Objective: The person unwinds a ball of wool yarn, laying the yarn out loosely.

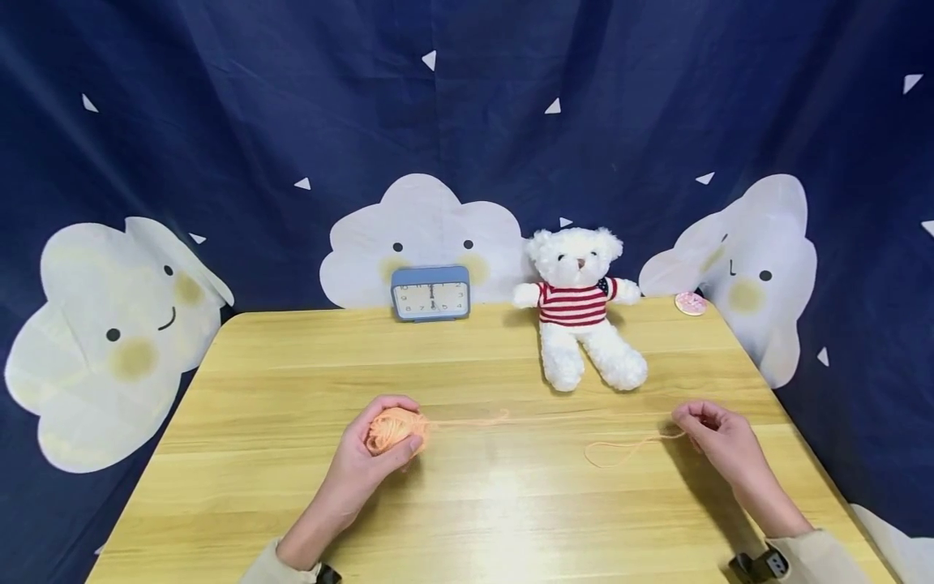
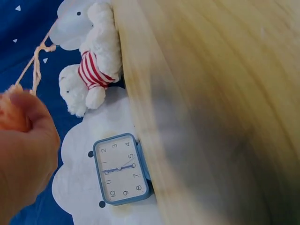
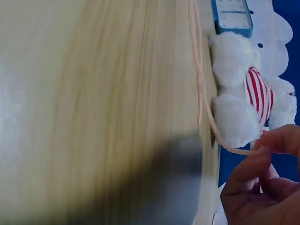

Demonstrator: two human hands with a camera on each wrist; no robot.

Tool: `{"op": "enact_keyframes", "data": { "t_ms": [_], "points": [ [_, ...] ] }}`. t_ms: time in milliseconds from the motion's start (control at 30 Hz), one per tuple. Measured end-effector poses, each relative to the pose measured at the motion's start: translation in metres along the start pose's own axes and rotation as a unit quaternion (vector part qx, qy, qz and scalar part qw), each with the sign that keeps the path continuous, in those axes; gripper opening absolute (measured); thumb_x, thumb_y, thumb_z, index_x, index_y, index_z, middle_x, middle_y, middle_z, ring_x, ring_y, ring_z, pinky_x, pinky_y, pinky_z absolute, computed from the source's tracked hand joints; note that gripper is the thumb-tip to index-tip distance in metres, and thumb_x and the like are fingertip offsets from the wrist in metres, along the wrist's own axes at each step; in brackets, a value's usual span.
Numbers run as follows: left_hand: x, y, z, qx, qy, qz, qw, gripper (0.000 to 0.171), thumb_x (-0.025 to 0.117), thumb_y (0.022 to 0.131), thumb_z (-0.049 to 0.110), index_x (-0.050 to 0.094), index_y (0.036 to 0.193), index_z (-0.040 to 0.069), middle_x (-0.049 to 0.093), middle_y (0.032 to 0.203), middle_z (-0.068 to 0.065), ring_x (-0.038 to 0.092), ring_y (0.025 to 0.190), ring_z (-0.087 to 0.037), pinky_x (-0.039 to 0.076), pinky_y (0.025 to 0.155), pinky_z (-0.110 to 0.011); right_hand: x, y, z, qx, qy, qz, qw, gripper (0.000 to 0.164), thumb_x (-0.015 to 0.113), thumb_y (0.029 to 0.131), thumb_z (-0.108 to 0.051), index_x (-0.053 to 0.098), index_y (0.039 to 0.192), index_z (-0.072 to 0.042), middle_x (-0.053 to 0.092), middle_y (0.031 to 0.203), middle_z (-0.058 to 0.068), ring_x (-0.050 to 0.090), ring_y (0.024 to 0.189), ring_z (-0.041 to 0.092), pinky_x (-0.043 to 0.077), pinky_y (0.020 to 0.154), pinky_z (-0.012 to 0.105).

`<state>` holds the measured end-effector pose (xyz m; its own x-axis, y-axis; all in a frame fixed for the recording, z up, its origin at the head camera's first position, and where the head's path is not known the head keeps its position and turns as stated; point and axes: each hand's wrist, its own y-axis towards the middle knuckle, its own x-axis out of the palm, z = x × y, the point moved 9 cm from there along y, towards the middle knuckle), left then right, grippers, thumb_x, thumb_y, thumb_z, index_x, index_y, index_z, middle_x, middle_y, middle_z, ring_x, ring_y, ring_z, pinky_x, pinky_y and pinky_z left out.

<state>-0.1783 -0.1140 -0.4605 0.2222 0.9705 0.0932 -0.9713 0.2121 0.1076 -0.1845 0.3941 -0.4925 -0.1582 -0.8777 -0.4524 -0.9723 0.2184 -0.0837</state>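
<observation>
My left hand grips a ball of peach yarn, fingers and thumb curled around it over the left-middle of the table. A strand of yarn runs from the ball to the right, with a small tangle partway along. Far to the right, my right hand pinches the yarn between thumb and fingertips. From that pinch a loose loop trails back to the left. In the right wrist view the yarn hangs from the pinching fingertips; in the left wrist view the ball is partly hidden by the hand.
A blue alarm clock stands at the back edge of the wooden table. Right of it sits a white teddy bear in a striped sweater. A pink round item lies at the back right corner. Dark blue curtains surround the table.
</observation>
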Motion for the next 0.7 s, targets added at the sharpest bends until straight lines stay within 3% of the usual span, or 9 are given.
{"op": "enact_keyframes", "data": {
  "t_ms": [133, 200, 333, 467, 567, 700],
  "points": [
    [-0.006, 0.001, 0.000, -0.013, 0.034, 0.038, 0.9986, 0.059, 0.080, 0.088, -0.014, 0.064, 0.141, 0.005, 0.062, 0.122, -0.022, 0.061, 0.103, -0.021, 0.056, 0.085, -0.026, 0.000, 0.000, 0.003, -0.006, -0.061, -0.020, 0.998, 0.027, 0.073, 0.107, -0.018, 0.073, 0.108, 0.009, 0.070, 0.087, -0.006, 0.056, 0.077, 0.006, 0.047, 0.064, 0.023],
    [-0.006, 0.001, -0.001, -0.020, 0.034, 0.037, 0.9985, 0.064, 0.079, 0.087, -0.015, 0.063, 0.145, 0.007, 0.062, 0.116, -0.020, 0.063, 0.097, -0.021, 0.058, 0.081, -0.025, 0.001, 0.000, 0.003, -0.009, -0.083, -0.036, 0.996, 0.027, 0.072, 0.107, -0.019, 0.073, 0.108, 0.008, 0.071, 0.090, -0.003, 0.057, 0.080, 0.007, 0.047, 0.066, 0.023],
    [0.003, 0.002, -0.002, -0.012, -0.020, -0.010, 0.9997, 0.064, 0.075, 0.091, -0.016, 0.054, 0.149, 0.003, 0.067, 0.113, -0.026, 0.073, 0.096, -0.027, 0.066, 0.083, -0.040, 0.006, 0.000, -0.001, -0.021, -0.110, -0.062, 0.992, 0.023, 0.072, 0.107, -0.017, 0.074, 0.108, 0.005, 0.069, 0.090, 0.003, 0.057, 0.078, 0.011, 0.048, 0.067, 0.025],
    [0.013, 0.004, -0.003, -0.005, -0.077, -0.055, 0.9955, 0.068, 0.066, 0.092, -0.021, 0.045, 0.153, 0.000, 0.065, 0.113, -0.030, 0.076, 0.093, -0.037, 0.065, 0.083, -0.056, 0.012, -0.003, -0.009, -0.047, -0.133, -0.070, 0.988, 0.017, 0.072, 0.106, -0.015, 0.074, 0.108, 0.002, 0.067, 0.088, 0.005, 0.057, 0.076, 0.012, 0.047, 0.068, 0.026],
    [0.016, 0.007, -0.005, -0.015, -0.087, -0.050, 0.9948, 0.072, 0.068, 0.090, -0.021, 0.046, 0.154, 0.003, 0.061, 0.117, -0.025, 0.075, 0.092, -0.032, 0.067, 0.082, -0.048, 0.020, -0.008, -0.018, -0.069, -0.142, -0.065, 0.985, 0.015, 0.071, 0.105, -0.010, 0.073, 0.114, 0.001, 0.070, 0.098, 0.009, 0.057, 0.077, 0.011, 0.048, 0.067, 0.027],
    [0.020, 0.010, -0.004, -0.024, -0.095, -0.045, 0.9941, 0.074, 0.072, 0.089, -0.019, 0.047, 0.154, 0.004, 0.056, 0.128, -0.025, 0.073, 0.098, -0.026, 0.066, 0.086, -0.039, 0.042, -0.023, -0.048, -0.120, -0.126, -0.060, 0.983, 0.021, 0.071, 0.103, -0.005, 0.073, 0.124, 0.000, 0.068, 0.115, 0.013, 0.056, 0.077, 0.012, 0.049, 0.063, 0.029]
  ]
}}
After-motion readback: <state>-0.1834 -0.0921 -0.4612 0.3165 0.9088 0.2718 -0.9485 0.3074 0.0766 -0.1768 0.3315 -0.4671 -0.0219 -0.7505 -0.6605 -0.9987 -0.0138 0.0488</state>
